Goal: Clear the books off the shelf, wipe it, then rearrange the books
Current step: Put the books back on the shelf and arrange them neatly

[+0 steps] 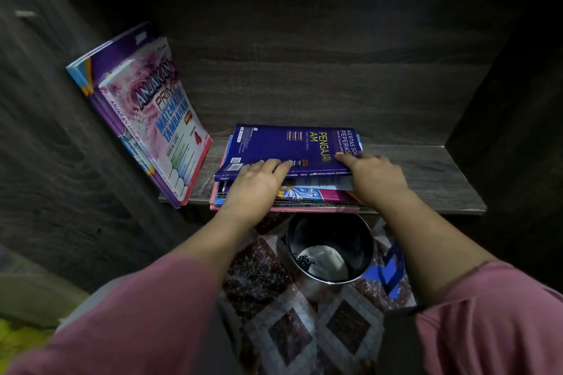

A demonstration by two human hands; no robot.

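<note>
A pile of books (307,195) lies flat on the dark wood shelf (432,179). The top of the pile is a blue book (286,146). The left hand (256,184) rests flat on the pile's front edge. The right hand (376,178) touches the pile's front right corner. Left of the pile, leaning books (143,113) tilt against the shelf wall. Below the pile, a shiny bin (371,248) stands on a patterned rug (289,329).

I count two grips of mine: left grip (259,183) and right grip (376,181). On the shelf (432,179) there is one flat stack of books (310,193), at least four high, its lower layers too tight to number. Three leaning books (152,119) stand at the shelf's left end. Below the shelf is one metal bin (330,250).
</note>
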